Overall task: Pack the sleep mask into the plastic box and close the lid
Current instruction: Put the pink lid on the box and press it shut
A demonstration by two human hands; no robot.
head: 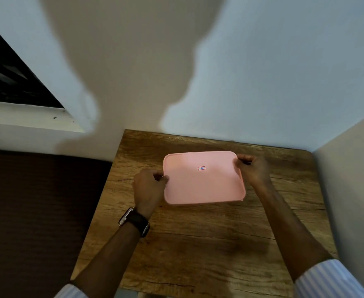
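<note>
My left grip (148, 186) and right grip (252, 168) pinch opposite edges of the flat pink rectangular plastic lid (202, 177) (contents hidden) over the wooden bench (198, 244), clear near side.

Lid (202, 179) on table (198, 244) — a hand (148, 188) each side.

Wooden desk (198, 244) with dark grain and knots, its far edge set against a pale wall (284, 72) and its far right corner fitted into the angle where a second wall (353, 190) meets the first. A broad shadow (123, 61) falls across the far wall. Beyond the desk's left edge: dark brown ribbed surface (37, 211). Upper left: white window frame (26, 119) around a dark pane (11, 78).
</note>
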